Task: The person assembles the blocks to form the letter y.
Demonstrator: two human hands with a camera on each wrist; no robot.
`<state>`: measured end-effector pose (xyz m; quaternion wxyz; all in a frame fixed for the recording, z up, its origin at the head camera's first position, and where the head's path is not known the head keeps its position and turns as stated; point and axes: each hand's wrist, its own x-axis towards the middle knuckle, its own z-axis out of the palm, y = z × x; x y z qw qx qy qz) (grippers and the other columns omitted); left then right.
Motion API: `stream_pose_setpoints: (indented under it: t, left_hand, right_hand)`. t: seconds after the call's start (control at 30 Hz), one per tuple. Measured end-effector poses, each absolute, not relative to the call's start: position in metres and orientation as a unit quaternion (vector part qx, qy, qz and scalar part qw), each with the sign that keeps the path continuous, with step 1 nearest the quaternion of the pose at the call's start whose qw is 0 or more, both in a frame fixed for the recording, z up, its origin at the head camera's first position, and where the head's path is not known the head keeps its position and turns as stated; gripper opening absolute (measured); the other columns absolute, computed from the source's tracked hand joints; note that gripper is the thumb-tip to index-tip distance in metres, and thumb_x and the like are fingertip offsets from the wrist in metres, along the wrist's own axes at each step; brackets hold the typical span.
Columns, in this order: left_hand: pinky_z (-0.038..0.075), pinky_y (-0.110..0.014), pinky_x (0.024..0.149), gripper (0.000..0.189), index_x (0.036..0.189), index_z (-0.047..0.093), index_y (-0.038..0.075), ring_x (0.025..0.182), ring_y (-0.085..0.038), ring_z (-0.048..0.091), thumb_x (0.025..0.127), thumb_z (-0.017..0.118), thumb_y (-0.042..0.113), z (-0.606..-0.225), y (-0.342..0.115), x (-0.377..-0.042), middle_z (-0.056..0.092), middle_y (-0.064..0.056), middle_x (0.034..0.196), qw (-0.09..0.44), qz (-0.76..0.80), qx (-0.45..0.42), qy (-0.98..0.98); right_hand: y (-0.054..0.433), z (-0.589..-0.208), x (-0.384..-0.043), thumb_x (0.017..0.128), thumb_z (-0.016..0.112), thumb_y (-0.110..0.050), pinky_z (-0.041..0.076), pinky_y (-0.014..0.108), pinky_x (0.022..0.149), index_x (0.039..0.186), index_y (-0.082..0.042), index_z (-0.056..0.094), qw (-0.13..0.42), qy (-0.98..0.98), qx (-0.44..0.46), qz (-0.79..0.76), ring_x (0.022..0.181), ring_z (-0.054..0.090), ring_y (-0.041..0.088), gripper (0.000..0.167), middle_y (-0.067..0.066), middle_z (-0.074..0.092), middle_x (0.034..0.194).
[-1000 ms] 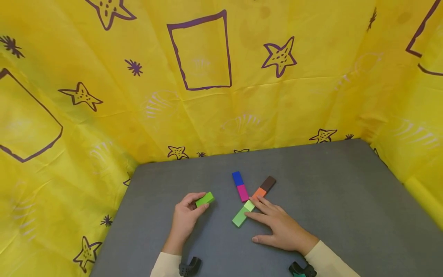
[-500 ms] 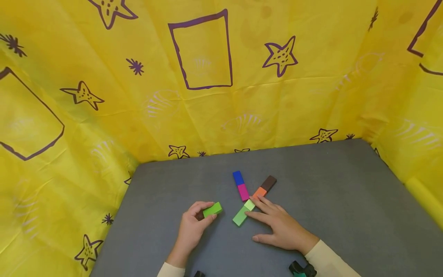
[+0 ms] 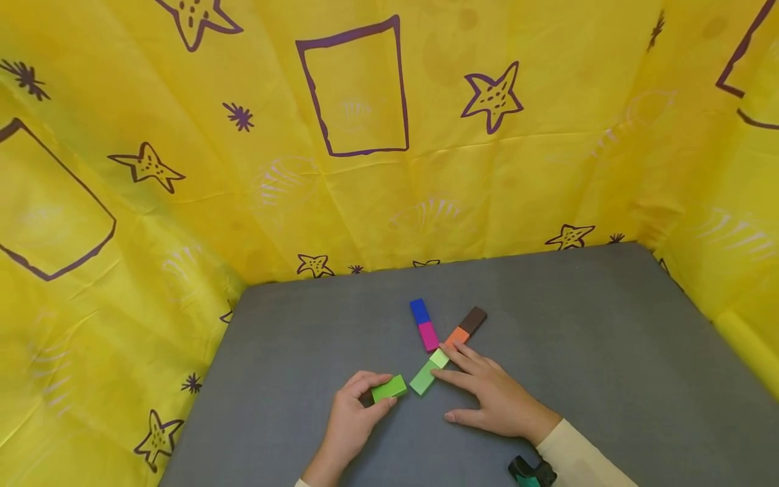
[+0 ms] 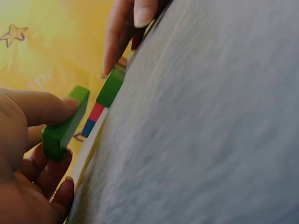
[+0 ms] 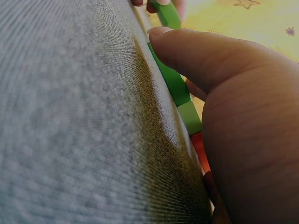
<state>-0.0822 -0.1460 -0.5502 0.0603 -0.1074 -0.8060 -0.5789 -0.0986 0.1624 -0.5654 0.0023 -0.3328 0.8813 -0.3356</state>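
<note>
My left hand (image 3: 356, 419) pinches a bright green block (image 3: 389, 389) between thumb and fingers, just left of the laid-out row. In the left wrist view this green block (image 4: 66, 123) is gripped at its sides. My right hand (image 3: 496, 396) is spread, its fingertips touching the row near the light green block (image 3: 439, 358) and the medium green block (image 3: 423, 378). Further up the same diagonal are an orange block (image 3: 458, 337), partly covered by fingers, and a dark brown block (image 3: 473, 320). A magenta block (image 3: 428, 336) and a blue block (image 3: 420, 312) form a second arm, slanting up-left.
Everything lies on a grey table (image 3: 578, 325). Yellow cloth (image 3: 353, 203) with purple drawings hangs behind it and along both sides. A black wrist strap piece (image 3: 531, 471) shows by the right sleeve (image 3: 581, 456).
My left hand has carried the bright green block right and toward me, close to the lower end of the diagonal row. My right hand has stayed in place.
</note>
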Motion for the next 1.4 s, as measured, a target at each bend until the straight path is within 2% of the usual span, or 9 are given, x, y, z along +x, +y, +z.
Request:
stream_pose_setpoints:
  t: [0.13, 0.3, 0.5, 0.6, 0.7, 0.77, 0.87, 1.1, 1.4]
  left_hand:
    - [0.053, -0.027, 0.087, 0.040, 0.112, 0.086, 0.016, 0.100, -0.019, 0.065, 0.079, 0.095, -0.003, -0.551, -0.142, -0.074, 0.073, 0.010, 0.104, 0.081, -0.529, -0.111, -0.837]
    - [0.052, -0.031, 0.082, 0.041, 0.112, 0.085, 0.014, 0.095, -0.016, 0.061, 0.076, 0.097, -0.003, -0.553, -0.138, -0.069, 0.073, 0.011, 0.104, 0.097, -0.459, -0.129, -0.874]
    - [0.047, -0.039, 0.091, 0.048, 0.133, 0.076, 0.019, 0.103, -0.014, 0.058, 0.088, 0.094, 0.017, -0.547, -0.143, -0.071, 0.069, 0.012, 0.123, 0.006, -0.436, -0.160, -0.886]
    - [0.046, -0.043, 0.097, 0.058, 0.146, 0.066, 0.016, 0.112, -0.020, 0.061, 0.091, 0.083, 0.006, -0.542, -0.155, -0.075, 0.066, 0.005, 0.136, -0.042, -0.472, -0.190, -0.860]
    - [0.049, -0.042, 0.101, 0.075, 0.154, 0.057, 0.011, 0.120, -0.029, 0.064, 0.085, 0.070, -0.014, -0.539, -0.169, -0.081, 0.064, -0.005, 0.145, -0.076, -0.515, -0.214, -0.826]
    - [0.048, -0.040, 0.102, 0.081, 0.157, 0.054, 0.010, 0.123, -0.031, 0.064, 0.082, 0.066, -0.020, -0.539, -0.176, -0.085, 0.063, -0.007, 0.148, -0.093, -0.528, -0.222, -0.815]
    - [0.050, -0.039, 0.101, 0.081, 0.157, 0.054, 0.008, 0.122, -0.032, 0.065, 0.083, 0.068, -0.022, -0.541, -0.183, -0.090, 0.064, -0.008, 0.148, -0.106, -0.524, -0.236, -0.812]
    - [0.050, -0.037, 0.096, 0.070, 0.153, 0.060, 0.010, 0.114, -0.025, 0.067, 0.088, 0.083, -0.007, -0.541, -0.182, -0.093, 0.069, -0.002, 0.137, -0.123, -0.499, -0.235, -0.825]
    - [0.049, -0.037, 0.093, 0.065, 0.147, 0.066, 0.016, 0.109, -0.021, 0.066, 0.089, 0.089, 0.002, -0.540, -0.176, -0.092, 0.069, 0.004, 0.132, -0.140, -0.487, -0.233, -0.830]
  right_hand:
    - [0.162, -0.564, -0.099, 0.101, 0.072, -0.061, 0.037, 0.074, 0.111, 0.160, -0.030, 0.059, 0.009, 0.882, -0.330, -0.335, 0.160, 0.027, 0.039, 0.067, 0.009, 0.033, 0.175]
    - [0.163, -0.565, -0.100, 0.100, 0.074, -0.060, 0.035, 0.074, 0.112, 0.160, -0.030, 0.059, 0.008, 0.881, -0.330, -0.340, 0.161, 0.024, 0.038, 0.069, 0.008, 0.031, 0.176]
    - [0.164, -0.566, -0.101, 0.099, 0.075, -0.060, 0.034, 0.073, 0.114, 0.161, -0.030, 0.058, 0.010, 0.881, -0.333, -0.337, 0.163, 0.021, 0.035, 0.071, 0.006, 0.028, 0.177]
    - [0.163, -0.566, -0.101, 0.099, 0.076, -0.059, 0.034, 0.073, 0.114, 0.161, -0.030, 0.058, 0.008, 0.881, -0.333, -0.336, 0.163, 0.021, 0.035, 0.070, 0.005, 0.029, 0.177]
    - [0.163, -0.565, -0.101, 0.099, 0.077, -0.058, 0.034, 0.073, 0.114, 0.161, -0.030, 0.058, 0.009, 0.881, -0.332, -0.337, 0.163, 0.021, 0.035, 0.071, 0.005, 0.029, 0.177]
    - [0.163, -0.565, -0.101, 0.099, 0.077, -0.058, 0.034, 0.073, 0.114, 0.161, -0.030, 0.058, 0.010, 0.881, -0.331, -0.337, 0.163, 0.021, 0.034, 0.071, 0.005, 0.029, 0.177]
    - [0.163, -0.564, -0.101, 0.099, 0.076, -0.059, 0.034, 0.073, 0.114, 0.161, -0.030, 0.058, 0.008, 0.880, -0.332, -0.340, 0.163, 0.021, 0.035, 0.070, 0.006, 0.029, 0.177]
    - [0.162, -0.562, -0.100, 0.100, 0.076, -0.057, 0.036, 0.073, 0.112, 0.160, -0.029, 0.060, -0.004, 0.879, -0.335, -0.340, 0.161, 0.025, 0.037, 0.068, 0.008, 0.032, 0.176]
    - [0.162, -0.562, -0.099, 0.101, 0.074, -0.058, 0.037, 0.072, 0.112, 0.160, -0.028, 0.059, 0.008, 0.880, -0.333, -0.338, 0.161, 0.025, 0.037, 0.067, 0.008, 0.032, 0.176]
